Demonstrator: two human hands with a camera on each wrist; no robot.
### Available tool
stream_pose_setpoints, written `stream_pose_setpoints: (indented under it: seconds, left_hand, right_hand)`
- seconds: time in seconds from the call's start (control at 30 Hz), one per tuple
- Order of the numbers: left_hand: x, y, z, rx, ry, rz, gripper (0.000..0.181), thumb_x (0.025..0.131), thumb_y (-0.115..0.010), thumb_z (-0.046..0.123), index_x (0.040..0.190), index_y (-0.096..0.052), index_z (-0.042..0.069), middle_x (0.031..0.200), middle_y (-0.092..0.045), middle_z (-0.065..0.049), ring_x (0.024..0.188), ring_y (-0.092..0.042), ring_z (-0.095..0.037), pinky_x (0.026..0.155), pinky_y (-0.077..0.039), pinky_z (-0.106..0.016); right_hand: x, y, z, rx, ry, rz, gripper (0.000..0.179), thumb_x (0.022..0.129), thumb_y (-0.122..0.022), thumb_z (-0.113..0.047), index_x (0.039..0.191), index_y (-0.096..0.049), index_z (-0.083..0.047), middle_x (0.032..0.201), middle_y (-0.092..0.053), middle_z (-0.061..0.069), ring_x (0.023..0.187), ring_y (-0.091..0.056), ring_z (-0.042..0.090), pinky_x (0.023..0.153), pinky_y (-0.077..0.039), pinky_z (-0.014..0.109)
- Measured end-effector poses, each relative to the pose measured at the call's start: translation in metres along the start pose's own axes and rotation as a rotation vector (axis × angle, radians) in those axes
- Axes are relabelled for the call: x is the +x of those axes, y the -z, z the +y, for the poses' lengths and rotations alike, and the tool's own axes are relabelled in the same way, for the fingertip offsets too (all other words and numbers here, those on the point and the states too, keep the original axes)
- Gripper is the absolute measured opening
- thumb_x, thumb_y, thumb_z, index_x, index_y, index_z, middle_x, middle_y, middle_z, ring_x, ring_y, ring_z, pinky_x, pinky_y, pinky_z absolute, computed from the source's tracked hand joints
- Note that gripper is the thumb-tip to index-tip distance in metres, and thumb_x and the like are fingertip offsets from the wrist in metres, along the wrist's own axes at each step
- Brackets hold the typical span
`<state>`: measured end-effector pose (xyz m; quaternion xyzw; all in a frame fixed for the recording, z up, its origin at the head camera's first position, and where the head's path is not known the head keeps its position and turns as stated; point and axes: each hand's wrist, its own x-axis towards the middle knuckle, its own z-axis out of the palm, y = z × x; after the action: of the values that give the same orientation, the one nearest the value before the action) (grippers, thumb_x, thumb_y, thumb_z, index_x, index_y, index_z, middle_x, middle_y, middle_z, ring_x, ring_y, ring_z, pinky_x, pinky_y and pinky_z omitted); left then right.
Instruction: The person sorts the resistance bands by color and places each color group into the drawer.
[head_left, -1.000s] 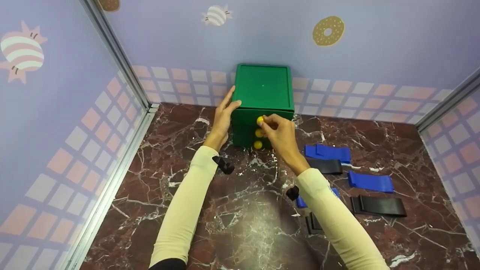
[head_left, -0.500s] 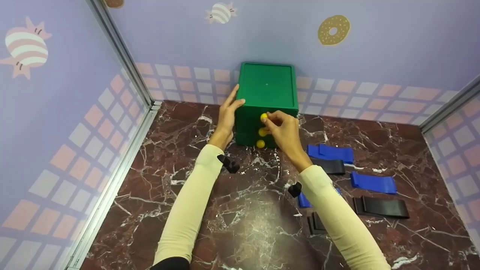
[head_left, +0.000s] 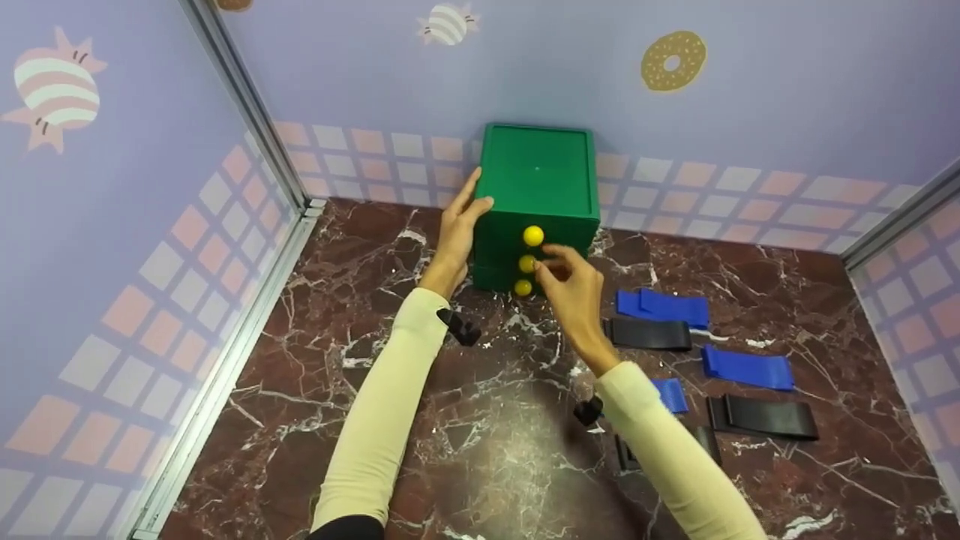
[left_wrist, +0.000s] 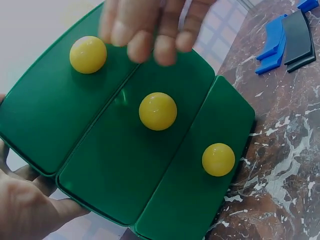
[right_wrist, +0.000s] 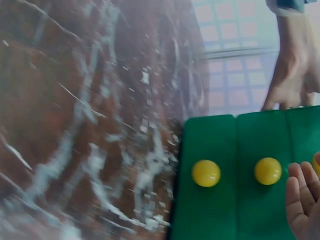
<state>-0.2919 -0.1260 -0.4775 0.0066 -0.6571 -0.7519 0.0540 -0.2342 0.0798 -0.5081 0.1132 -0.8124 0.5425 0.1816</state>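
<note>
A green box with three stacked drawers stands against the back wall. Each drawer front carries a round yellow knob: the top knob, middle knob and bottom knob. The drawer fronts look level with each other in the left wrist view. My left hand rests on the box's left side, fingers lying along it and thumb at the top front edge. Just right of the knobs, my right hand holds nothing, its fingers loosely bent and its fingertips overlapping the middle knob in the head view.
Folded blue bands and folded black bands lie on the right part of the dark red marble-patterned surface. A patterned back wall stands right behind the box, and another wall rises at the left.
My right hand has let go of the top knob and drawn back down and to the right. My left hand stays on the box's side. The head view has shifted slightly.
</note>
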Motion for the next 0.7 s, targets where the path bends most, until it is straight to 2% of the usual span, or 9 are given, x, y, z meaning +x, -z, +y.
stream_pose_setpoints:
  seconds: [0.2, 0.43, 0.53, 0.7]
  left_hand:
    - [-0.001, 0.000, 0.000, 0.013, -0.009, -0.003, 0.067, 0.108, -0.067, 0.035, 0.171, -0.045, 0.036, 0.179, -0.032, 0.010, 0.167, -0.025, -0.022, 0.135, -0.018, -0.053]
    - [-0.004, 0.003, -0.001, 0.028, -0.004, -0.024, 0.065, 0.109, -0.065, 0.040, 0.171, -0.043, 0.040, 0.180, -0.028, 0.011, 0.168, -0.020, -0.022, 0.136, -0.016, -0.055]
    - [-0.004, 0.004, 0.000, 0.026, 0.000, -0.027, 0.066, 0.110, -0.064, 0.039, 0.172, -0.041, 0.038, 0.181, -0.026, 0.009, 0.169, -0.019, -0.023, 0.136, -0.016, -0.056]
    - [-0.002, 0.003, 0.002, 0.010, 0.004, -0.037, 0.066, 0.112, -0.063, 0.033, 0.173, -0.039, 0.034, 0.183, -0.023, 0.004, 0.169, -0.017, -0.026, 0.136, -0.014, -0.055]
  right_hand:
    - [-0.010, -0.011, 0.015, -0.020, -0.116, -0.005, 0.028, 0.099, -0.084, -0.011, 0.121, -0.077, 0.005, 0.101, -0.083, 0.014, 0.087, -0.080, 0.027, 0.073, -0.060, 0.022]
    - [-0.006, -0.025, 0.022, -0.014, -0.206, -0.017, 0.034, 0.097, -0.088, -0.021, 0.118, -0.077, 0.004, 0.103, -0.083, 0.014, 0.090, -0.082, 0.025, 0.078, -0.066, 0.034]
    - [-0.003, -0.031, 0.023, -0.052, -0.216, -0.006, 0.034, 0.099, -0.087, -0.029, 0.112, -0.079, 0.002, 0.101, -0.084, 0.012, 0.088, -0.081, 0.022, 0.077, -0.066, 0.036]
    - [0.004, -0.034, 0.023, -0.124, -0.188, 0.042, 0.028, 0.100, -0.084, -0.030, 0.098, -0.078, -0.002, 0.092, -0.083, 0.010, 0.080, -0.080, 0.022, 0.073, -0.065, 0.039]
